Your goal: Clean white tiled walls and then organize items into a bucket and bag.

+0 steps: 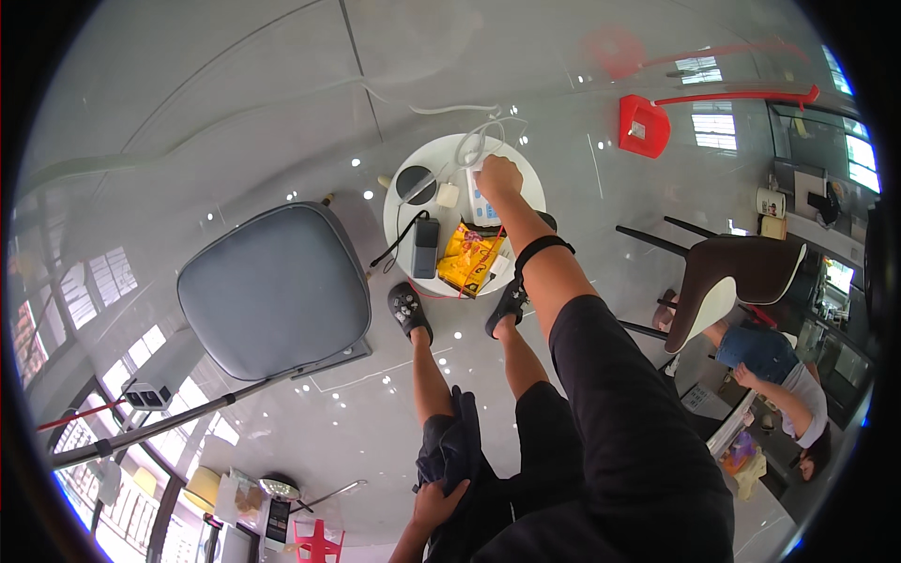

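My right hand (499,175) reaches over a round white stool-height table (533,183). Its fingers are curled closed at the far end of a white power strip (483,208); what they hold is hidden beneath the hand. Loops of white cable (469,145) lie just beyond the fingers. Left of the strip sit a small white charger block (448,195) and a black round pad (416,185). Nearer me are a dark grey power bank (426,249) with a black strap and a yellow snack packet (466,258). Down by my lap, my left hand (438,505) is closed on a dark cloth (449,452).
A grey padded seat (277,289) stands left of the table. On the right are a red long-handled dustpan (644,127), a brown and white chair (737,272) and a seated person (774,385). A white cable (282,98) trails across the shiny tiled floor (282,155).
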{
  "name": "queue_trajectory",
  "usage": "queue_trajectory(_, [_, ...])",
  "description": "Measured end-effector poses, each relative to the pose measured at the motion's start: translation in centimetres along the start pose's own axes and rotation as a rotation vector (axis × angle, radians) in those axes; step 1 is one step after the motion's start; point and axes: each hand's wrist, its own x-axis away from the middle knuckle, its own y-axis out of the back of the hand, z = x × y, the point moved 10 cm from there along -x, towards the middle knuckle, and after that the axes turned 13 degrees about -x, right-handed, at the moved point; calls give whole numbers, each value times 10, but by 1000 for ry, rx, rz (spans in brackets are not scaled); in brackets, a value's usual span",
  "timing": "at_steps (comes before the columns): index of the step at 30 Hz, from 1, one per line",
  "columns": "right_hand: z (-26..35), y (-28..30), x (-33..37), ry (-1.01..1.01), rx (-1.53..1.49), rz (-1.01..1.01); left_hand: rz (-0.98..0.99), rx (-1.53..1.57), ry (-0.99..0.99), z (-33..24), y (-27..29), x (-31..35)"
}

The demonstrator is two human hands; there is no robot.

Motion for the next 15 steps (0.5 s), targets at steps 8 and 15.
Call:
queue_trajectory(8, [19, 3, -6, 31, 76, 89, 16, 7, 60, 8, -11, -3])
queue_trajectory(15, [11, 6, -7, 35, 71, 92, 35, -45, 70, 4, -17, -5])
